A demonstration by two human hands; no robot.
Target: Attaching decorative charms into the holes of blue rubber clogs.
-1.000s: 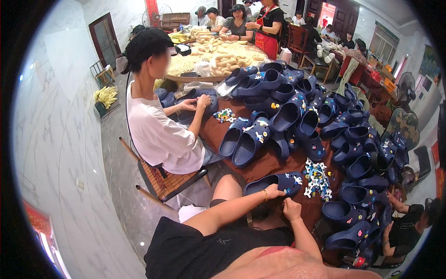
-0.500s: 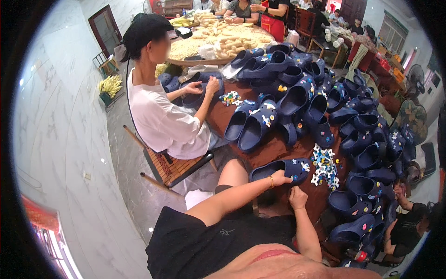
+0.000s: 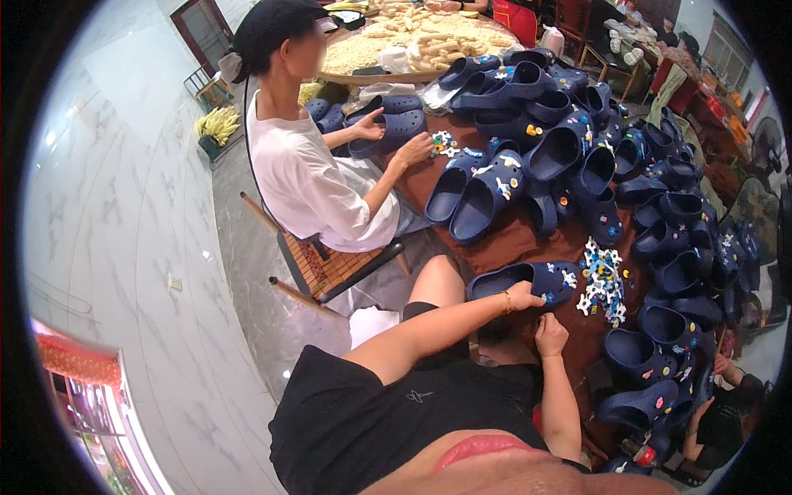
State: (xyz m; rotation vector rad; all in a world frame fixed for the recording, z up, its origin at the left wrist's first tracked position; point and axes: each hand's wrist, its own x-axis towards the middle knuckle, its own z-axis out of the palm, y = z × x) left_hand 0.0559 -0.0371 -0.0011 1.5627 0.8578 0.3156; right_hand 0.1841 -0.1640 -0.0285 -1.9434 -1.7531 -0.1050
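Observation:
A navy blue clog (image 3: 544, 272) with shoe charms on its toe lies sideways at the edge of the brown-covered table (image 3: 528, 243). My left hand (image 3: 523, 295) grips its near side, with the fingers closed on it. Just below the toe, my right hand (image 3: 550, 335) is closed and apart from the clog; anything between its fingers is hidden. A loose pile of white, blue and yellow charms (image 3: 604, 285) lies right of the clog.
Heaped navy clogs (image 3: 554, 155) cover the table's far and right sides. At left, a person in a white shirt (image 3: 305, 177) sits on a chair (image 3: 318, 268), handling clogs and a small charm pile (image 3: 445, 143). Behind is a round tray of corn (image 3: 363, 54). Another person (image 3: 730, 421) is at lower right.
The whole view has shifted, so things appear farther right. The seated person's nearer hand has moved from the clog to the small charm pile. My hands keep nearly the same pose at the clog.

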